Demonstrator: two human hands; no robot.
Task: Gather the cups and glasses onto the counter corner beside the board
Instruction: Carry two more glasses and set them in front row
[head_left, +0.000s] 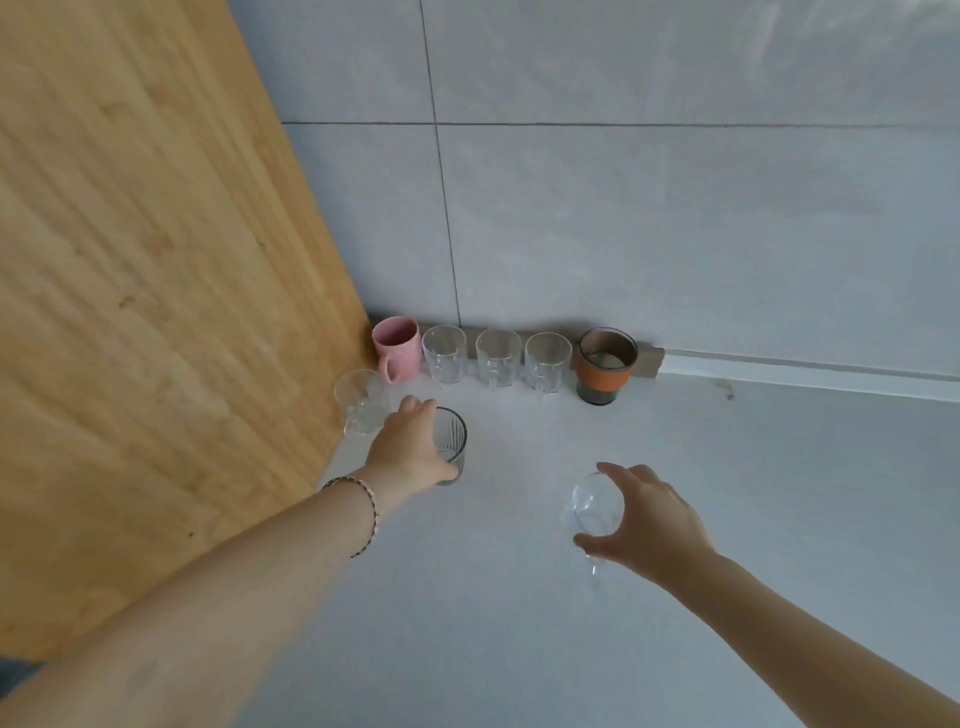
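Observation:
Against the wall stand a pink mug (399, 349), three clear glass mugs (497, 358) and a dark cup with an orange sleeve (605, 365) in a row. A clear glass (359, 400) stands beside the wooden board (156, 312). My left hand (408, 449) grips a dark ribbed glass (453, 436) standing on the counter just in front of that row. My right hand (641, 519) holds a clear glass mug (595, 506) from above, nearer to me and to the right.
The big wooden board leans along the left side. Grey tiled wall (675, 208) rises behind the cups. The pale counter (779, 493) stretches to the right and toward me.

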